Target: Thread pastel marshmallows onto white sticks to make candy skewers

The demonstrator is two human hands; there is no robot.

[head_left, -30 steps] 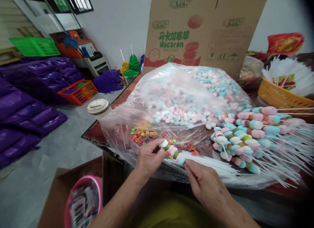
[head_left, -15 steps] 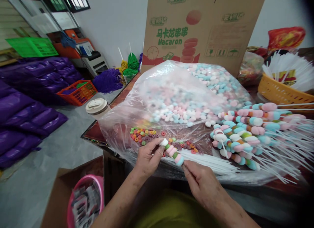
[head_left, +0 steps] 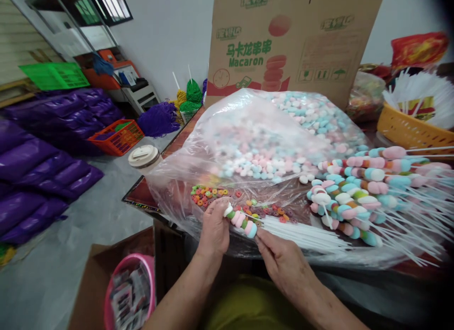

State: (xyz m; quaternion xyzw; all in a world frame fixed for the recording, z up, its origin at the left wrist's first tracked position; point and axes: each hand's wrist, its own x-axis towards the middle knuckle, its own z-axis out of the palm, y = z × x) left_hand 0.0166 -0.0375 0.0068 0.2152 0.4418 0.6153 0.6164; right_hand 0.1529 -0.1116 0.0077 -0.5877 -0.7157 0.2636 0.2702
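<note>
A candy skewer (head_left: 241, 221) with white, green, pink and blue pieces is held between my two hands at the near edge of the plastic sheet. My left hand (head_left: 214, 226) is closed on its white tip end. My right hand (head_left: 280, 259) pinches the stick just behind the blue piece. Small coloured ring candies (head_left: 209, 195) lie on the plastic just beyond my left hand. Bare white sticks (head_left: 305, 233) lie to the right of the skewer. A pile of finished skewers (head_left: 358, 193) rests further right.
A big clear bag of pastel candies (head_left: 269, 141) fills the table's middle, with a "Macaron" cardboard box (head_left: 283, 41) behind it. A yellow basket of white sticks (head_left: 411, 126) stands at the right. A lidded cup (head_left: 144, 157) sits at the table's left edge, a pink bucket (head_left: 129, 292) below.
Both hands and the skewer have shifted slightly left and toward me. The left hand has closed more tightly over the skewer's white tip.
</note>
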